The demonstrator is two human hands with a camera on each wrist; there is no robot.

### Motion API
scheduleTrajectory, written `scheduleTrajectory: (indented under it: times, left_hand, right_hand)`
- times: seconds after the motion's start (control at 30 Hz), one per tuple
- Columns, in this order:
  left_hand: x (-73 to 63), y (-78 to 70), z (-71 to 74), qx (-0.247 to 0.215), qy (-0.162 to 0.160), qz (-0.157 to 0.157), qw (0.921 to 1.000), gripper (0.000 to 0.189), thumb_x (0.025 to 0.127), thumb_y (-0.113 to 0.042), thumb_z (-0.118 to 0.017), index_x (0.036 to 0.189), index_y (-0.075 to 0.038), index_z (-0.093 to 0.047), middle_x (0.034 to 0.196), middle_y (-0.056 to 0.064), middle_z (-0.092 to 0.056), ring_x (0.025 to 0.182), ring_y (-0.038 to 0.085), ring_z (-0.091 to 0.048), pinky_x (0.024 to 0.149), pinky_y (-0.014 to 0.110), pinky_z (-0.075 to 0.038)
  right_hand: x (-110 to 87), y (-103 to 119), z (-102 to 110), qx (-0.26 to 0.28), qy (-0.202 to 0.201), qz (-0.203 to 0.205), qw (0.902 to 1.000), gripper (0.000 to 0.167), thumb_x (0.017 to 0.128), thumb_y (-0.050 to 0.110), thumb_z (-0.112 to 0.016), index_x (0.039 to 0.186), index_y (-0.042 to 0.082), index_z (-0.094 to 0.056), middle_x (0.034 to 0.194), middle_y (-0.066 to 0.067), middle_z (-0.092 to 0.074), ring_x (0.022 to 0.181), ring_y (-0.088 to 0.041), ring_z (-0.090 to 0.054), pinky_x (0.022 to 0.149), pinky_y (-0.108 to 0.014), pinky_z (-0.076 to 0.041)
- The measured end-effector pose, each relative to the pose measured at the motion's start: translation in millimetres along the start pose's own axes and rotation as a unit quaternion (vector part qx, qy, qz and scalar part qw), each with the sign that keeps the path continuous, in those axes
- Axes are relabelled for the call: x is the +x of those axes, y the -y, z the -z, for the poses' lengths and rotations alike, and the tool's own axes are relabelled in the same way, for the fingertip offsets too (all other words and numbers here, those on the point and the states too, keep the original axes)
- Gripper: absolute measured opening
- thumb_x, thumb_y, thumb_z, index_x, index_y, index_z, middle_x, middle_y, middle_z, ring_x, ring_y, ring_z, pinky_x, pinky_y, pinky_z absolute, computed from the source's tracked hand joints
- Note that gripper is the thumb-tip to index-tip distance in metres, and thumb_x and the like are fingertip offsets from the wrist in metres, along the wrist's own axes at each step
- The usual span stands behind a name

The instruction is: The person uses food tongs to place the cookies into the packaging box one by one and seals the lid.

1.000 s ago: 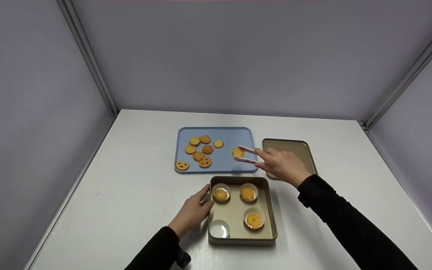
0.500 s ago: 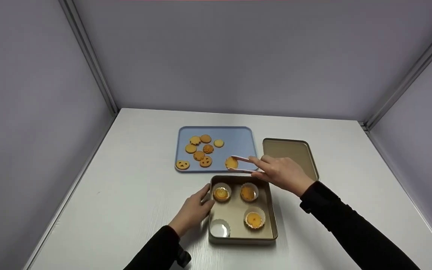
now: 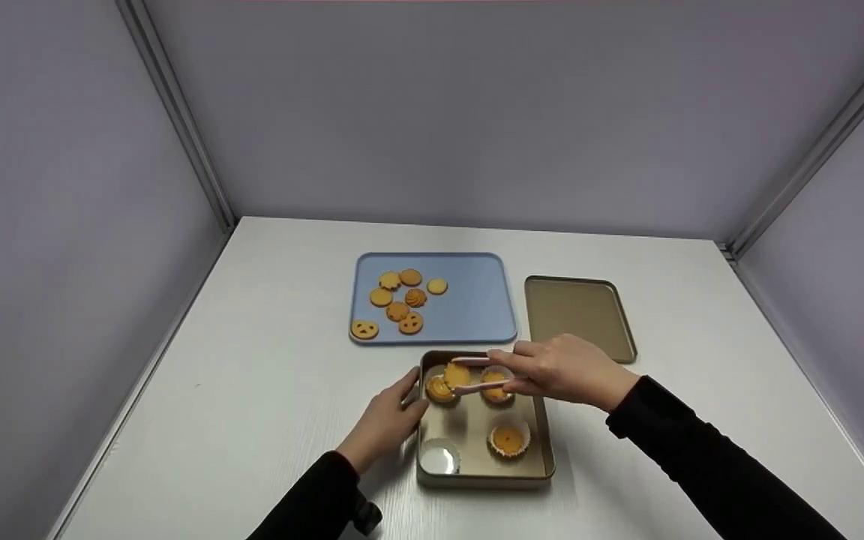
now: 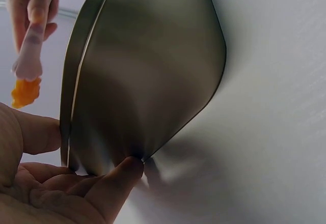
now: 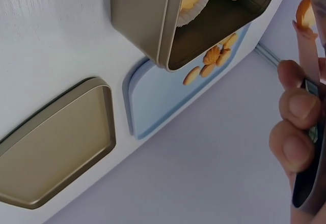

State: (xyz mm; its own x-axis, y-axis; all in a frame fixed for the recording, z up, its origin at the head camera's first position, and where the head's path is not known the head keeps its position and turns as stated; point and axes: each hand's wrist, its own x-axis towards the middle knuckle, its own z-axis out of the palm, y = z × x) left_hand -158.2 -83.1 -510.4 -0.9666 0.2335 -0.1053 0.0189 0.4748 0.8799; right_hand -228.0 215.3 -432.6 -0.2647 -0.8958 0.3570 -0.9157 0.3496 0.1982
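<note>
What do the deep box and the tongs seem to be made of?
Deep box: probably metal with a satin bronze-coloured finish; its thin rim catches light. Tongs: smooth pink arms suggest plastic or silicone; the dark handle end looks glossy, its material unclear.

Here's my left hand (image 3: 384, 421) on the tin's (image 3: 469, 461) left wall, four cups (image 3: 439, 457) standing inside. My right hand (image 3: 561, 369) hangs over its far right edge, tongs (image 3: 481, 387) pointing leftward, a cookie (image 3: 457, 375) between their tips. Beyond both hands lies a tray (image 3: 473, 289), loose cookies (image 3: 381, 298) mostly leftward; right of that, behind my right hand, a second tray (image 3: 574, 307).
</note>
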Motion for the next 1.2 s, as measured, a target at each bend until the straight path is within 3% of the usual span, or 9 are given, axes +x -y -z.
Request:
scheduleTrajectory:
  times: [0.17, 0.3, 0.37, 0.5, 0.7, 0.77, 0.97, 1.2]
  left_hand:
    - [-0.7, 1.1, 0.1, -0.010, 0.006, 0.002, 0.9999, 0.063, 0.104, -0.019, -0.056, 0.160, -0.001, -0.031, 0.158, 0.025, -0.040, 0.133, 0.045, -0.052, 0.103, 0.053, -0.047]
    - [-0.9, 2.0, 0.0, -0.014, 0.010, 0.002, 0.9998, 0.063, 0.105, -0.018, -0.055, 0.160, -0.001, -0.030, 0.159, 0.025, -0.039, 0.131, 0.044, -0.054, 0.094, 0.049, -0.048]
    - [-0.9, 2.1, 0.1, -0.007, 0.007, 0.000, 0.9999, 0.063, 0.104, -0.019, -0.055, 0.160, 0.000, -0.031, 0.158, 0.025, -0.039, 0.137, 0.043, -0.048, 0.099, 0.049, -0.046]
    - [-0.7, 2.5, -0.1, -0.004, 0.005, 0.000, 1.0000, 0.063, 0.105, -0.019, -0.055, 0.160, 0.000, -0.031, 0.158, 0.025, -0.040, 0.136, 0.042, -0.050, 0.098, 0.049, -0.046]
    - [-0.5, 2.4, -0.4, -0.007, 0.000, -0.003, 1.0000, 0.063, 0.104, -0.018, -0.057, 0.159, 0.001, -0.032, 0.158, 0.025, -0.040, 0.141, 0.044, -0.043, 0.110, 0.055, -0.042]
    - [-0.4, 2.4, -0.6, -0.007, -0.001, -0.002, 1.0000, 0.063, 0.104, -0.017, -0.057, 0.159, 0.001, -0.033, 0.158, 0.025, -0.040, 0.140, 0.044, -0.045, 0.109, 0.054, -0.043]
    - [-0.2, 1.8, -0.8, -0.001, -0.002, -0.001, 1.0000, 0.063, 0.103, -0.018, -0.058, 0.159, 0.000, -0.033, 0.156, 0.026, -0.042, 0.129, 0.035, -0.055, 0.094, 0.047, -0.046]
    - [-1.0, 1.1, -1.3, -0.012, 0.003, 0.007, 0.9999, 0.063, 0.104, -0.019, -0.057, 0.160, -0.002, -0.031, 0.158, 0.025, -0.040, 0.139, 0.044, -0.046, 0.103, 0.050, -0.046]
  right_hand:
    - [1.3, 8, 1, 0.016, 0.006, 0.016, 0.9997, 0.039, 0.095, 0.042, -0.070, 0.125, 0.016, -0.069, 0.083, 0.005, -0.065, 0.043, -0.006, -0.034, 0.039, -0.026, -0.038]
    - [1.8, 14, 2, 0.023, 0.018, 0.018, 0.9994, 0.039, 0.095, 0.043, -0.071, 0.125, 0.018, -0.069, 0.078, 0.006, -0.058, 0.045, -0.006, -0.035, 0.039, -0.025, -0.036]
    - [1.9, 17, 2, 0.024, 0.026, 0.022, 0.9991, 0.041, 0.094, 0.043, -0.071, 0.126, 0.017, -0.068, 0.078, 0.007, -0.058, 0.046, -0.005, -0.041, 0.040, -0.024, -0.037]
    - [3.1, 23, 1, 0.030, 0.042, 0.033, 0.9981, 0.039, 0.093, 0.043, -0.073, 0.121, 0.017, -0.066, 0.083, 0.008, -0.060, 0.050, -0.005, -0.049, 0.040, -0.022, -0.037]
    - [5.8, 33, -2, 0.057, 0.051, 0.057, 0.9954, 0.033, 0.097, 0.042, -0.068, 0.119, 0.017, -0.068, 0.079, 0.007, -0.057, 0.050, -0.002, -0.043, 0.042, -0.019, -0.036]
    - [6.8, 36, -3, 0.077, 0.060, 0.060, 0.9934, 0.033, 0.099, 0.040, -0.067, 0.122, 0.017, -0.069, 0.078, 0.007, -0.058, 0.051, -0.001, -0.042, 0.044, -0.019, -0.037]
    - [9.2, 41, -5, 0.122, 0.107, 0.047, 0.9855, 0.035, 0.100, 0.038, -0.066, 0.127, 0.016, -0.070, 0.086, 0.004, -0.069, 0.053, -0.003, -0.048, 0.048, -0.021, -0.044]
    - [10.3, 41, -13, 0.157, 0.151, 0.022, 0.9756, 0.028, 0.100, 0.037, -0.066, 0.122, 0.019, -0.068, 0.083, 0.005, -0.068, 0.055, -0.005, -0.051, 0.049, -0.024, -0.046]
